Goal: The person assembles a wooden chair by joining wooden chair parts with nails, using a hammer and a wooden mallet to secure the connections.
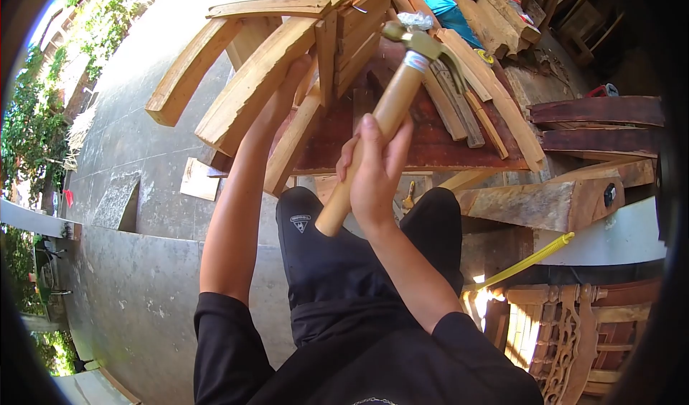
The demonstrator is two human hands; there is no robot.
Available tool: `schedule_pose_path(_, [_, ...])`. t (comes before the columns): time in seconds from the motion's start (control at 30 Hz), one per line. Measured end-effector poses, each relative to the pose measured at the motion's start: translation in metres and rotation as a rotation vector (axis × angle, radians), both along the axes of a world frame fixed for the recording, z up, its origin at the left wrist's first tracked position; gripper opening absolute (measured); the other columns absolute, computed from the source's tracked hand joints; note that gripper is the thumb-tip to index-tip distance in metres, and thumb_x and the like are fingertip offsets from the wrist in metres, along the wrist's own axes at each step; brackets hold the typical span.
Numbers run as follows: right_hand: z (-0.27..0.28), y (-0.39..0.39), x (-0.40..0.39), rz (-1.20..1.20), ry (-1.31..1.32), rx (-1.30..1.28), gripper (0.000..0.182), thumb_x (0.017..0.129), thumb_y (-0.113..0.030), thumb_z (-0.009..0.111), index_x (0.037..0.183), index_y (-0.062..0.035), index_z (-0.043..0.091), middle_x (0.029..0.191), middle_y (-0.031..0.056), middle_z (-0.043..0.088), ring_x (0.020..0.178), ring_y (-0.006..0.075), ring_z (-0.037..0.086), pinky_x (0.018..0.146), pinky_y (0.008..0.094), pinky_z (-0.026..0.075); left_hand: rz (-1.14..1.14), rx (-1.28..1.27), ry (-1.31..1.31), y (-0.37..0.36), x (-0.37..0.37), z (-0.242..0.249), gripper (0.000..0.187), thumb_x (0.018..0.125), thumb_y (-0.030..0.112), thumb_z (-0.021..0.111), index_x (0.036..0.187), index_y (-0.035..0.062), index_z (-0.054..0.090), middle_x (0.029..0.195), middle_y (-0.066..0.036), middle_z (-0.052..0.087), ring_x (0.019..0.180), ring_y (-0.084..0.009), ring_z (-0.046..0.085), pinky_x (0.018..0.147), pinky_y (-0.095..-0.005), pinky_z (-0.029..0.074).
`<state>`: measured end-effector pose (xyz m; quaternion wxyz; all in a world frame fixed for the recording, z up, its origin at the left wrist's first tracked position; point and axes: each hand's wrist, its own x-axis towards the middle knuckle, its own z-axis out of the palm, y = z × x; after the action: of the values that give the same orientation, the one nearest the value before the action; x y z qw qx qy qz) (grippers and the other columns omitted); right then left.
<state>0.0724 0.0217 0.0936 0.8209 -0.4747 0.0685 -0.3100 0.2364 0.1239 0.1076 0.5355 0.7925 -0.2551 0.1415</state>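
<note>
Workbench (pixel 430 150): right hand (pixel 377 171) fisted round hammer (pixel 384 114).

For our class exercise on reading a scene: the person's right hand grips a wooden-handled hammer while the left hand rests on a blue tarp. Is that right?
Not quite. In the head view, the right hand does grip the wooden-handled hammer, but the left hand rests on the wooden chair frame, not on the blue tarp, which lies farther back.

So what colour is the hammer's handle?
Light tan wood, the hammer handle, gripped by the right hand; the head view shows it.
</note>
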Motion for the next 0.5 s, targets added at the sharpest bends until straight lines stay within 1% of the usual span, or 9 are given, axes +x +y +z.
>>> schedule_pose_path(0.03, [-0.001, -0.001, 0.002, -0.015, 0.009, 0.007, 0.036, 0.113, -0.026, 0.052, 0.142, -0.0121, 0.037, 0.099, 0.0058, 0.051, 0.061, 0.0094, 0.054, 0.045, 0.0259, 0.046, -0.018, -0.016, -0.010, 0.000, 0.000, -0.001, 0.045, 0.104, 0.038, 0.064, 0.127, -0.0001, 0.075, 0.122, -0.013, 0.075, 0.116, -0.0234, 0.066, 0.106, -0.0386, 0.048])
schedule_pose_path(0.13, [0.004, 0.003, 0.007, -0.041, -0.011, 0.047, 0.036, 0.113, -0.026, 0.052, 0.142, -0.0123, 0.037, 0.099, 0.0060, 0.051, 0.062, 0.0098, 0.054, 0.045, 0.0263, 0.046, -0.050, -0.051, -0.045, 0.001, 0.002, -0.003, 0.046, 0.104, 0.038, 0.065, 0.128, 0.0000, 0.074, 0.123, -0.014, 0.075, 0.117, -0.0241, 0.066, 0.106, -0.0386, 0.047])
schedule_pose_path(0.17, [0.003, 0.004, 0.010, -0.004, -0.029, 0.039, 0.038, 0.113, -0.026, 0.054, 0.143, -0.0124, 0.036, 0.100, 0.0059, 0.052, 0.062, 0.0099, 0.055, 0.045, 0.0263, 0.046, -0.048, -0.054, -0.057, 0.001, 0.002, -0.004, 0.047, 0.104, 0.038, 0.065, 0.129, -0.0001, 0.074, 0.123, -0.015, 0.074, 0.117, -0.0244, 0.065, 0.107, -0.0387, 0.047])
schedule_pose_path(0.2, [0.002, 0.006, 0.012, 0.048, -0.013, 0.060, 0.038, 0.112, -0.024, 0.055, 0.144, -0.0118, 0.037, 0.098, 0.0051, 0.052, 0.060, 0.0093, 0.055, 0.044, 0.0258, 0.044, -0.047, -0.058, -0.067, 0.000, 0.002, -0.003, 0.047, 0.104, 0.039, 0.065, 0.129, -0.0002, 0.074, 0.124, -0.015, 0.074, 0.117, -0.0246, 0.065, 0.107, -0.0387, 0.047])
schedule_pose_path(0.27, [-0.002, -0.004, 0.012, 0.245, 0.029, -0.053, 0.038, 0.112, -0.021, 0.056, 0.144, -0.0101, 0.041, 0.097, 0.0045, 0.052, 0.057, 0.0082, 0.053, 0.042, 0.0253, 0.043, -0.032, -0.044, 0.012, 0.001, 0.001, 0.000, 0.047, 0.104, 0.039, 0.065, 0.128, -0.0008, 0.074, 0.124, -0.015, 0.074, 0.118, -0.0249, 0.065, 0.107, -0.0387, 0.047])
schedule_pose_path(0.3, [-0.002, -0.007, 0.012, 0.261, 0.028, -0.046, 0.036, 0.112, -0.019, 0.057, 0.143, -0.0085, 0.043, 0.096, 0.0045, 0.053, 0.054, 0.0074, 0.052, 0.042, 0.0247, 0.044, -0.024, -0.037, 0.053, 0.001, 0.000, 0.001, 0.047, 0.104, 0.039, 0.065, 0.128, -0.0010, 0.074, 0.124, -0.015, 0.074, 0.118, -0.0251, 0.065, 0.107, -0.0387, 0.047])
schedule_pose_path(0.4, [-0.001, -0.016, 0.005, 0.193, 0.104, -0.080, 0.037, 0.111, -0.019, 0.057, 0.144, -0.0082, 0.043, 0.096, 0.0048, 0.054, 0.055, 0.0073, 0.053, 0.042, 0.0241, 0.044, 0.019, 0.008, 0.039, 0.001, -0.001, 0.000, 0.048, 0.104, 0.040, 0.066, 0.127, -0.0020, 0.073, 0.122, -0.015, 0.074, 0.117, -0.0251, 0.065, 0.107, -0.0387, 0.047])
schedule_pose_path(0.47, [-0.008, -0.026, 0.004, 0.143, 0.117, -0.070, 0.038, 0.111, -0.019, 0.058, 0.145, -0.0087, 0.044, 0.094, 0.0035, 0.054, 0.056, 0.0070, 0.054, 0.042, 0.0243, 0.044, 0.007, -0.035, 0.040, -0.001, -0.002, 0.001, 0.049, 0.103, 0.040, 0.066, 0.126, -0.0023, 0.073, 0.122, -0.015, 0.074, 0.117, -0.0252, 0.065, 0.107, -0.0389, 0.047])
schedule_pose_path(0.5, [-0.010, -0.032, 0.002, 0.111, 0.155, -0.109, 0.040, 0.111, -0.019, 0.059, 0.146, -0.0088, 0.044, 0.093, 0.0029, 0.054, 0.056, 0.0069, 0.054, 0.042, 0.0244, 0.044, 0.000, -0.055, 0.043, -0.002, -0.003, 0.000, 0.049, 0.103, 0.041, 0.066, 0.126, -0.0024, 0.073, 0.122, -0.015, 0.074, 0.116, -0.0252, 0.065, 0.106, -0.0390, 0.047])
